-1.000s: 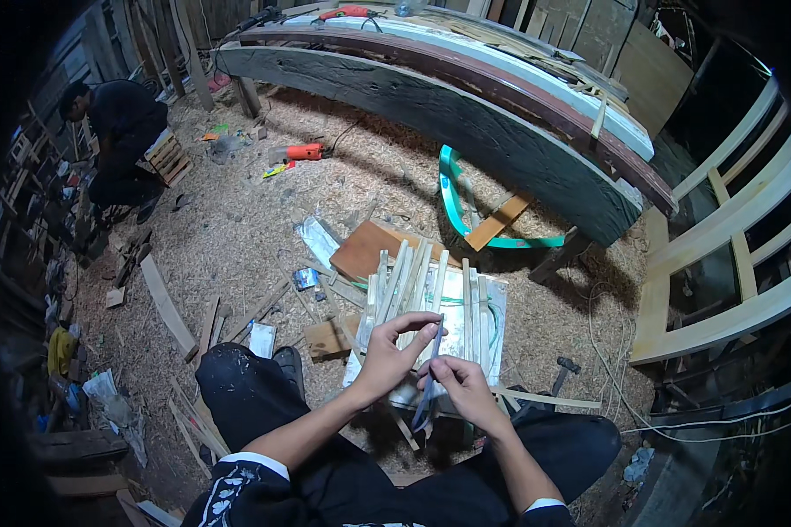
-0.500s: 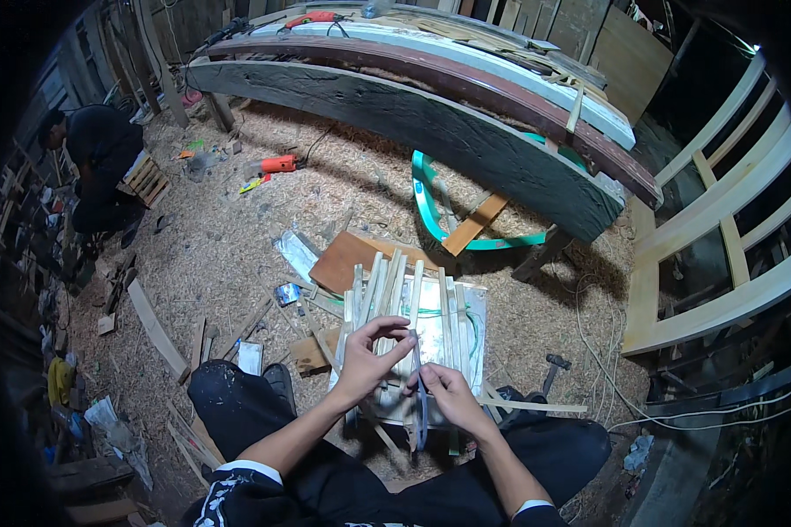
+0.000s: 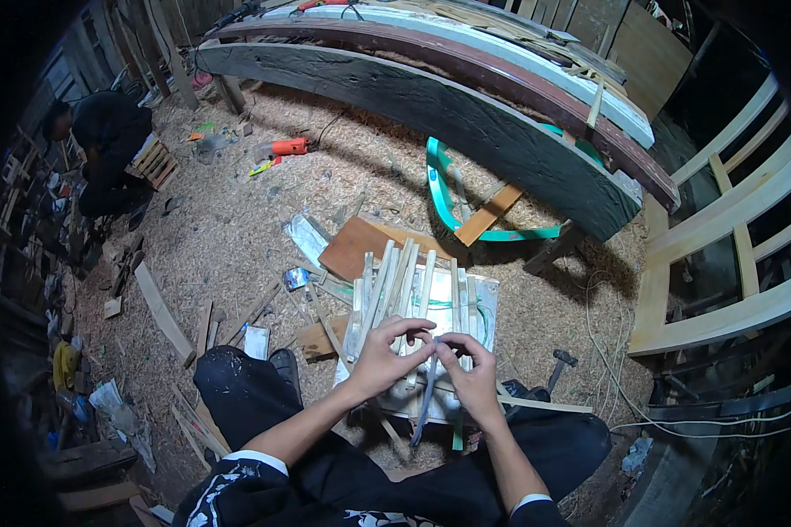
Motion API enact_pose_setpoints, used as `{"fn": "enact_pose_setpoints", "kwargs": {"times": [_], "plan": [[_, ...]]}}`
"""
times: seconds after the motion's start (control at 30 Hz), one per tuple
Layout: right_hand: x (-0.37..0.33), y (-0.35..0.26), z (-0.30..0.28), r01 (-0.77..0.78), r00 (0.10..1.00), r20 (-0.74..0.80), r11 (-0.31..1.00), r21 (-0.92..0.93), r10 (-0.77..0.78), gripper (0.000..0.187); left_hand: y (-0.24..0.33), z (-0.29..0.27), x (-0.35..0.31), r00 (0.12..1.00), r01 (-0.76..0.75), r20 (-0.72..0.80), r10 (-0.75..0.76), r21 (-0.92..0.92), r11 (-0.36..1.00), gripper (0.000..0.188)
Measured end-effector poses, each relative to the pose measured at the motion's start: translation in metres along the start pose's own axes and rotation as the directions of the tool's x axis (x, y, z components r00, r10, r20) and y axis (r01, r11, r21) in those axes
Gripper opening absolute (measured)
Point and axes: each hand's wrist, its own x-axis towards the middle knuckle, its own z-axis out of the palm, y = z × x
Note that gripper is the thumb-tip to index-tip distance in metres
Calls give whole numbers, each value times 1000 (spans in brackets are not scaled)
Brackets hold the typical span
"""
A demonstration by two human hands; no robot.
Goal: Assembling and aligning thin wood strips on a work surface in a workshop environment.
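Note:
A thin grey strip (image 3: pixel 426 406) hangs down in front of me, its upper end pinched between both hands. My left hand (image 3: pixel 383 360) is closed on that end with thumb and index finger, the other fingers curled loosely. Close against it, my right hand (image 3: pixel 473 379) pinches the same end. What the strip is made of cannot be made out. Beneath the hands, several narrow wooden slats (image 3: pixel 400 279) lie side by side on a low white-topped stand (image 3: pixel 490 309). Part of the slats is hidden by my hands.
Wood shavings cover the floor. A brown board (image 3: pixel 353 248) and a blue can (image 3: pixel 295 278) lie beyond the stand; a hammer (image 3: pixel 561 362) lies to the right. A long dark beam (image 3: pixel 431 119) crosses ahead, near a red power tool (image 3: pixel 288 147). Another person (image 3: pixel 105 145) crouches at far left.
My right hand has moved up along the strip to its upper end, meeting my left hand. The strip now hangs straighter below both. The view has shifted slightly.

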Motion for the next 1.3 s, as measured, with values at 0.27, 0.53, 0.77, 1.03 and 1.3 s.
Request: {"fn": "enact_pose_setpoints", "kwargs": {"times": [0.27, 0.53, 0.77, 1.03, 1.3], "plan": [[-7, -9, 0, 3, 1000, -7, 1000, 22, -3, 20, 2, 0, -13, 999, -35, 28, 36, -16, 999, 33], [-13, -10, 10, 49, 999, -18, 998, -30, -50, 17, 5, -5, -20, 996, -84, 3, 84, 32, 996, 24], [-14, -19, 11, 224, 967, -49, 929, -296, -249, 12, 5, -6, -22, 993, -114, -26, 117, 99, 989, 16], [-14, -11, 11, 262, 956, -40, 909, -323, -289, 11, -2, 0, -24, 981, -185, -14, 194, 240, 953, 17], [-8, -1, 1, 73, 991, -108, 997, -18, -75, 11, 7, -4, -23, 998, 69, 12, -68, -178, 982, 19]]}}
